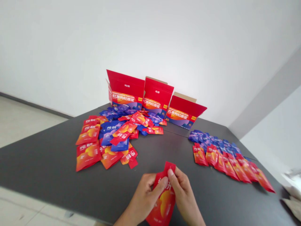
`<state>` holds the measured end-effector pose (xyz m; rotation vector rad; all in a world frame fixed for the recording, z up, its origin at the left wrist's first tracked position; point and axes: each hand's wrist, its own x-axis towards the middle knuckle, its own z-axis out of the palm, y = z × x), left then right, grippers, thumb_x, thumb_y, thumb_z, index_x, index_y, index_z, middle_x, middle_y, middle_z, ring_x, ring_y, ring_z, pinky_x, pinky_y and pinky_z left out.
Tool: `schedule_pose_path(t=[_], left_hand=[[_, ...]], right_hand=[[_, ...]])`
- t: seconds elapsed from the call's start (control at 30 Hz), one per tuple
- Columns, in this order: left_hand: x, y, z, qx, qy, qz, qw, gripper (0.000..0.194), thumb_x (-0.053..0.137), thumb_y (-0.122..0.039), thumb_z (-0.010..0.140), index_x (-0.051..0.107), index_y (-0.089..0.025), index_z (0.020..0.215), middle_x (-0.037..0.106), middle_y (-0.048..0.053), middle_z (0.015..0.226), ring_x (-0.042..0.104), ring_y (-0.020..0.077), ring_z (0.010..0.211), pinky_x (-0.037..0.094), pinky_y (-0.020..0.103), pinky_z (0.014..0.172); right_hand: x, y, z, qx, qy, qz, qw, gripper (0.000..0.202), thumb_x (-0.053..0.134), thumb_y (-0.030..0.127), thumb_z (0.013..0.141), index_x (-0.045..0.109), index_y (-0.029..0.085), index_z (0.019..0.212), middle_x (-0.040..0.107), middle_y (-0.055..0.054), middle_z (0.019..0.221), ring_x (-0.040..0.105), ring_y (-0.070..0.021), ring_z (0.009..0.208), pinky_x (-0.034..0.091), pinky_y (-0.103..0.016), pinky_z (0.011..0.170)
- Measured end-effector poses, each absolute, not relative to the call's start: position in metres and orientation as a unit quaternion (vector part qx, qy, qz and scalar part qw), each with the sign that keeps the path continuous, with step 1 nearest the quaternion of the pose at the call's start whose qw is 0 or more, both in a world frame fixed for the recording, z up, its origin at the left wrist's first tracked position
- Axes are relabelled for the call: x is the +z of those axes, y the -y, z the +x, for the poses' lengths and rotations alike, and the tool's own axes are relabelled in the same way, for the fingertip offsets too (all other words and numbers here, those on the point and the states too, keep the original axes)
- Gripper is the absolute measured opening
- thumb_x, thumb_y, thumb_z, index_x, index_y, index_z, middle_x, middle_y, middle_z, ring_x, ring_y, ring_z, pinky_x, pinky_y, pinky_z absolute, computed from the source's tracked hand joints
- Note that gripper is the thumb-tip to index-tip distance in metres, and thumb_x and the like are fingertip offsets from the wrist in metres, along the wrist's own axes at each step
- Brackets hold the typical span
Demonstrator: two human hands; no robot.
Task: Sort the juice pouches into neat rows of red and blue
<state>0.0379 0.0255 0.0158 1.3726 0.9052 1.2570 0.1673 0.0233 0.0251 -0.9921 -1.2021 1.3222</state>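
Between my two hands, over the table's near edge, is a red drink pouch with yellow-orange fruit printed on it. My left hand grips its left side, the thumb lying across the front. Near the pouch's narrow top, my right hand pinches the right edge with the thumb in front. The pouch hangs nearly upright, its lower end cut off by the frame. Closest beyond my hands on the left lies a loose heap of red pouches and blue pouches.
Three open red cartons with raised flaps stand at the back against the white wall. On the right, a row of red pouches lies before blue pouches. All rest on a dark grey table.
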Motion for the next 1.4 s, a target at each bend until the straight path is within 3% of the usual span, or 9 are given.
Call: schedule_pose_path(t=[0.17, 0.47, 0.67, 0.77, 0.93, 1.03, 1.13, 1.27, 1.4], left_hand=[[0.016, -0.028, 0.039, 0.485, -0.351, 0.562, 0.570, 0.049, 0.061, -0.057, 0.082, 0.050, -0.016, 0.058, 0.039, -0.004, 0.056, 0.035, 0.0097, 0.053, 0.030, 0.020, 0.049], [0.012, -0.026, 0.037, 0.546, -0.399, 0.578, 0.457, 0.046, 0.047, -0.046, 0.095, 0.047, -0.017, 0.059, 0.041, -0.004, 0.056, 0.038, 0.0103, 0.053, 0.033, 0.020, 0.051], [0.018, -0.028, 0.035, 0.506, -0.393, 0.619, 0.455, 0.045, 0.049, -0.042, 0.094, 0.056, -0.016, 0.058, 0.054, -0.001, 0.056, 0.052, 0.0130, 0.056, 0.038, 0.020, 0.055], [0.020, -0.029, 0.033, 0.504, -0.390, 0.606, 0.476, 0.036, 0.052, -0.040, 0.093, 0.066, -0.016, 0.070, 0.064, 0.002, 0.063, 0.061, 0.0161, 0.063, 0.044, 0.022, 0.060], [0.017, -0.032, 0.036, 0.507, -0.399, 0.592, 0.482, 0.026, 0.054, -0.040, 0.092, 0.067, -0.018, 0.099, 0.069, 0.003, 0.074, 0.065, 0.0184, 0.071, 0.049, 0.025, 0.067], [0.014, -0.033, 0.037, 0.499, -0.411, 0.600, 0.472, 0.026, 0.053, -0.040, 0.093, 0.065, -0.019, 0.102, 0.070, 0.003, 0.076, 0.066, 0.0187, 0.074, 0.049, 0.026, 0.068], [0.012, -0.033, 0.036, 0.495, -0.420, 0.609, 0.456, 0.025, 0.052, -0.039, 0.094, 0.064, -0.019, 0.105, 0.070, 0.003, 0.077, 0.067, 0.0188, 0.075, 0.049, 0.025, 0.067], [0.011, -0.031, 0.036, 0.486, -0.427, 0.617, 0.447, 0.026, 0.052, -0.040, 0.094, 0.062, -0.020, 0.108, 0.070, 0.002, 0.077, 0.068, 0.0186, 0.075, 0.049, 0.025, 0.067], [0.010, -0.031, 0.037, 0.481, -0.426, 0.624, 0.445, 0.028, 0.053, -0.039, 0.094, 0.061, -0.020, 0.114, 0.070, 0.001, 0.078, 0.069, 0.0181, 0.075, 0.051, 0.026, 0.070]], right_hand=[[0.026, -0.024, 0.167, 0.557, 0.472, -0.412, 0.545, 0.033, 0.062, 0.046, 0.087, 0.060, 0.017, 0.074, 0.048, 0.003, 0.067, 0.039, -0.0088, 0.062, 0.037, -0.020, 0.058], [0.032, -0.021, 0.171, 0.518, 0.577, -0.391, 0.496, 0.028, 0.055, 0.042, 0.093, 0.054, 0.019, 0.077, 0.046, 0.004, 0.070, 0.037, -0.0092, 0.063, 0.034, -0.021, 0.059], [0.047, -0.035, 0.213, 0.478, 0.527, -0.447, 0.542, 0.028, 0.061, 0.044, 0.088, 0.054, 0.021, 0.076, 0.050, 0.004, 0.068, 0.043, -0.0105, 0.060, 0.037, -0.021, 0.056], [0.064, -0.065, 0.257, 0.425, 0.491, -0.490, 0.582, 0.026, 0.068, 0.047, 0.080, 0.059, 0.022, 0.081, 0.058, 0.002, 0.073, 0.053, -0.0137, 0.066, 0.043, -0.022, 0.061], [0.072, -0.135, 0.313, 0.276, 0.552, -0.672, 0.410, 0.037, 0.059, 0.056, 0.079, 0.065, 0.020, 0.074, 0.065, -0.004, 0.062, 0.060, -0.0197, 0.057, 0.044, -0.027, 0.054], [0.058, -0.170, 0.322, 0.159, 0.567, -0.753, 0.296, 0.036, 0.053, 0.048, 0.082, 0.067, 0.018, 0.067, 0.067, -0.007, 0.060, 0.064, -0.0228, 0.064, 0.045, -0.029, 0.058], [0.041, -0.191, 0.324, 0.116, 0.564, -0.778, 0.250, 0.031, 0.054, 0.040, 0.081, 0.069, 0.018, 0.066, 0.069, -0.009, 0.064, 0.067, -0.0261, 0.077, 0.047, -0.033, 0.069], [0.021, -0.199, 0.327, 0.041, 0.558, -0.807, 0.189, 0.029, 0.052, 0.036, 0.083, 0.073, 0.016, 0.079, 0.073, -0.016, 0.093, 0.062, -0.0351, 0.104, 0.041, -0.047, 0.090], [0.010, -0.194, 0.327, -0.023, 0.542, -0.826, 0.156, 0.040, 0.050, 0.038, 0.086, 0.070, 0.009, 0.104, 0.063, -0.026, 0.118, 0.051, -0.0428, 0.118, 0.032, -0.056, 0.098]])
